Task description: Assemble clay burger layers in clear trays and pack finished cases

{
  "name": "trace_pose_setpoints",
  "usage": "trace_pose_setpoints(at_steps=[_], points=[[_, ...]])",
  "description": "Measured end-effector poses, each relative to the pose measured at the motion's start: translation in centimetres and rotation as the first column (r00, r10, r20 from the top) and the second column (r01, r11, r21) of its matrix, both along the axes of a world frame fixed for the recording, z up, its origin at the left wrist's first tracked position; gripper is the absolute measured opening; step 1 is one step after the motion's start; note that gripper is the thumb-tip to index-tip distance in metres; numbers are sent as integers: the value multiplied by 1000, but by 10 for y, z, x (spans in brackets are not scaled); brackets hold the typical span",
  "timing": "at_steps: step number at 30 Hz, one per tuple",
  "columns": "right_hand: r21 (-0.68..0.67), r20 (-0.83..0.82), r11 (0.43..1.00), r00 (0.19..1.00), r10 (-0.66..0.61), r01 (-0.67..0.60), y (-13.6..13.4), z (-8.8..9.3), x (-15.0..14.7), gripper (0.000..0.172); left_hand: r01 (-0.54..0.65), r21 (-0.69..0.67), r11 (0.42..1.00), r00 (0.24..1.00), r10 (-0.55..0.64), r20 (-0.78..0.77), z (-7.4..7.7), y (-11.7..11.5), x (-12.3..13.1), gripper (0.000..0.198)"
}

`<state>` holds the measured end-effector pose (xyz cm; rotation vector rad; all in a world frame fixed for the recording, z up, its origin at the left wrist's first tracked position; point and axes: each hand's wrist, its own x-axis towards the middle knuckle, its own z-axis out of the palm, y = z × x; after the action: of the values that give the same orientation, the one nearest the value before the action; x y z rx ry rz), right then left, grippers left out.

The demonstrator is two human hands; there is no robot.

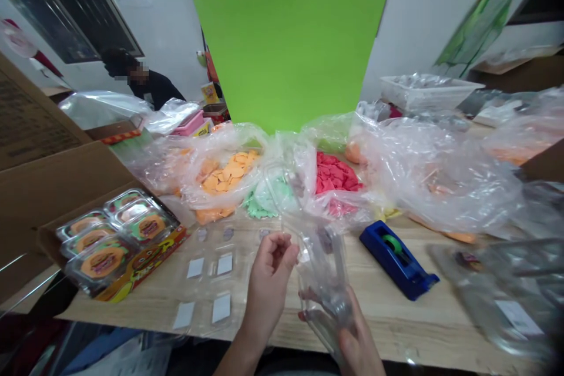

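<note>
My right hand (359, 335) grips a clear plastic clamshell container (324, 270) from below, near the table's front edge. My left hand (271, 273) is raised beside it with fingers curled at the container's upper left edge, touching its lid. On the table just left lie more clear plastic trays (209, 282) with white labels. Behind stand open plastic bags of orange pieces (229, 173), green pieces (259, 202) and red pieces (335, 173).
A blue tape dispenser (399, 258) sits right of my hands. A cardboard box (118, 241) of filled packs lies at left. Large clear bags (440, 176) crowd the right side; a green board (291, 41) stands behind. Another person (145, 85) is at the back left.
</note>
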<state>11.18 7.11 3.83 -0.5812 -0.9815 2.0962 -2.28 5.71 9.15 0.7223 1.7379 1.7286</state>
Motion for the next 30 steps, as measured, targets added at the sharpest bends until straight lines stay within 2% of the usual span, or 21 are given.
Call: trace_pose_setpoints(at_steps=[6,10,12,15,19,22,25,27,28,30], points=[[101,47,991,994,-97,92,1,-8,-6,70,-8,-75,997,1000,8,0,0,3,-3,27],[121,0,981,988,-153,152,5,-22,-14,74,-1,-96,995,1000,-1,-21,-8,6,-8,30],[79,-32,983,986,-163,165,7,-29,-17,75,22,-84,996,1000,-21,12,-14,7,-10,31],[-40,-85,992,989,-121,118,10,-34,-17,74,84,-55,995,991,-78,111,-19,8,-8,27],[-184,-163,982,983,-78,48,11,-29,-11,67,151,11,989,947,-147,285,-17,9,-2,24],[-262,-156,963,982,-102,58,13,-24,-2,58,128,22,992,932,-128,338,-17,12,-1,24],[-318,-88,935,977,-192,156,22,-22,14,55,91,-46,995,985,-83,152,-31,15,-2,22],[-303,-6,916,960,-278,263,32,-22,30,59,66,-176,982,990,-87,-112,-49,16,-2,23],[-285,37,907,949,-312,309,38,-22,38,60,35,-258,965,956,-107,-272,-60,15,-1,27],[-254,113,895,930,-349,366,49,-21,53,58,-69,-396,916,800,-186,-571,-80,13,2,37]])
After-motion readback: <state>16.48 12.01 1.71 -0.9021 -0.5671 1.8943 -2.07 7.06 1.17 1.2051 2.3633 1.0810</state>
